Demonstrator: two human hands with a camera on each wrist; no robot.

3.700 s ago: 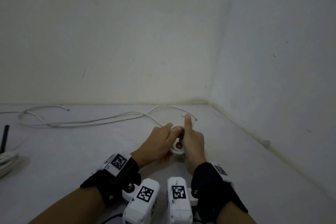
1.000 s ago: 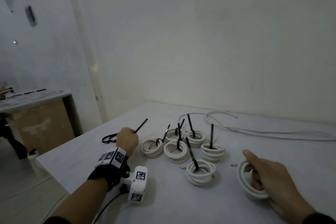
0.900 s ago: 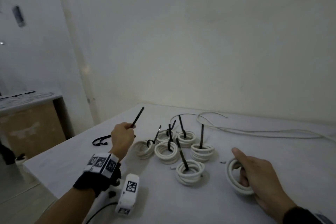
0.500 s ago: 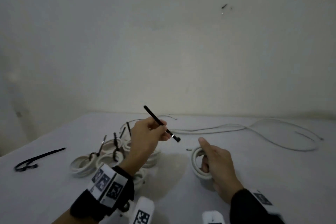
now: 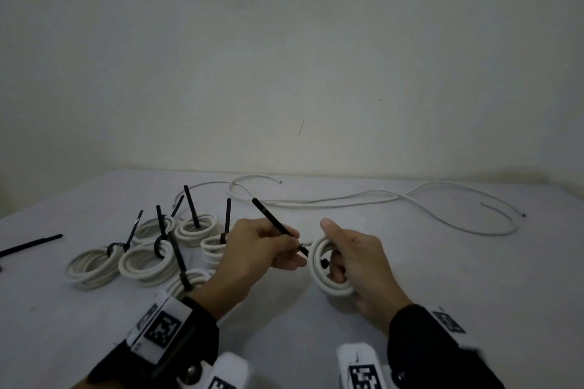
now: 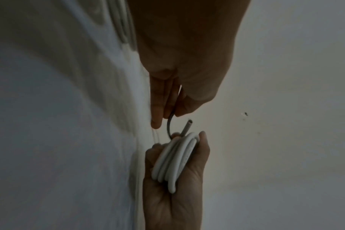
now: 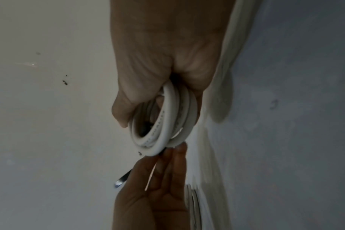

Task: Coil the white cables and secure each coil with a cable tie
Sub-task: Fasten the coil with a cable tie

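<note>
My right hand [image 5: 350,259] grips an upright white cable coil [image 5: 319,265] just above the white table [image 5: 442,278], thumb raised over its top. My left hand [image 5: 268,249] pinches a black cable tie [image 5: 275,226] and holds its lower end against the coil's left side; the tie's tail slants up and left. In the left wrist view the tie [image 6: 168,126] curves from my fingers [image 6: 158,109] to the coil [image 6: 175,160]. The right wrist view shows the coil [image 7: 163,123] in my right hand, with the left fingertips [image 7: 177,154] touching its rim.
Several tied white coils [image 5: 148,262] with black tie tails sticking up lie left of my hands. A loose black tie [image 5: 28,245] lies at the far left. Uncoiled white cable [image 5: 410,199] loops along the back of the table, by the wall.
My left hand picked a black tie from the table's left side and carried it right to the coil. The tie's end now meets the coil, which my right hand kept holding.
</note>
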